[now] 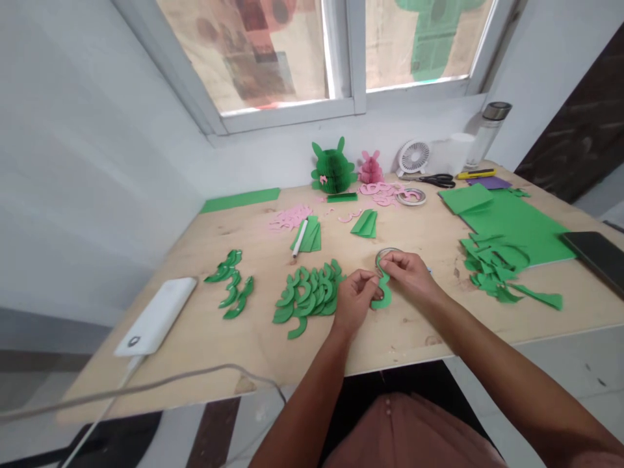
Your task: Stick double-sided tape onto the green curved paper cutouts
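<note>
Near the table's front edge, a green curved paper piece [383,296] is held between my two hands. My left hand [357,296] pinches its left side. My right hand [408,272] grips its upper end, with closed fingers. Just behind the piece, a roll of tape [389,251] lies partly hidden by my right hand. To the left of my left hand is a pile of curved green paper pieces [309,292]. Farther left lie several glossy-looking green curved pieces [234,281].
Green scraps [497,260], a green sheet [521,221] and a phone [597,257] lie right. A white power bank [156,316] with a cable sits left. Behind are a pen [300,238], pink cutouts [292,218], scissors [436,180], a fan [414,157] and a green paper figure [334,170].
</note>
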Motion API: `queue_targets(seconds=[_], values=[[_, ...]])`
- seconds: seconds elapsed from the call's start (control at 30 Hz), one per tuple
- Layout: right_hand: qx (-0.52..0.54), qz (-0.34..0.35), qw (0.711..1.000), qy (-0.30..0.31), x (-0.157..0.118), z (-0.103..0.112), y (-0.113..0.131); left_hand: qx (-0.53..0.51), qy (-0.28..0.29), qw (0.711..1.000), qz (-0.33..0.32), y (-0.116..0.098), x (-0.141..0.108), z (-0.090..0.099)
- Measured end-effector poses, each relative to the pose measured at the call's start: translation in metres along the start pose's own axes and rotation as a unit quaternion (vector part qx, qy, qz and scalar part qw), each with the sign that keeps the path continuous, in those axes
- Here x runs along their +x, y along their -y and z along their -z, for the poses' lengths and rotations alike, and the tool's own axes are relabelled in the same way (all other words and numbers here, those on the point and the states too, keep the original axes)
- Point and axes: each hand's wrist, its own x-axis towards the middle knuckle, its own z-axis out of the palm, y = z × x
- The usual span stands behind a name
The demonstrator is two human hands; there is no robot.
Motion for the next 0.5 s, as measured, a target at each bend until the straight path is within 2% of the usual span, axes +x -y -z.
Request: queue_targets(seconds=[0.13,0.23,0.3,0.33,0.4,0.5], values=[[-0.028,0.014,0.999,0.006,0.000,-0.002,-0.003,0.015,-0.025,1.000,-0.012,-0.006,-0.005,0.006],[-0.113,0.027,0.993,0.005,-0.002,-0.003,-0.004,0.146,-0.068,0.983,-0.086,-0.007,-0.019,0.014],[-0.207,0.049,0.977,0.008,-0.005,-0.005,-0.004,0.285,-0.100,0.939,-0.167,-0.003,-0.030,0.018],[-0.260,0.068,0.963,0.011,-0.006,-0.006,-0.004,0.344,-0.094,0.912,-0.206,-0.001,-0.036,0.018],[-0.357,0.106,0.928,0.013,-0.009,-0.008,-0.003,0.431,-0.035,0.860,-0.272,0.004,-0.046,0.017],[-0.451,0.137,0.882,0.006,-0.011,-0.010,-0.002,0.511,0.015,0.799,-0.317,0.011,-0.053,0.012]])
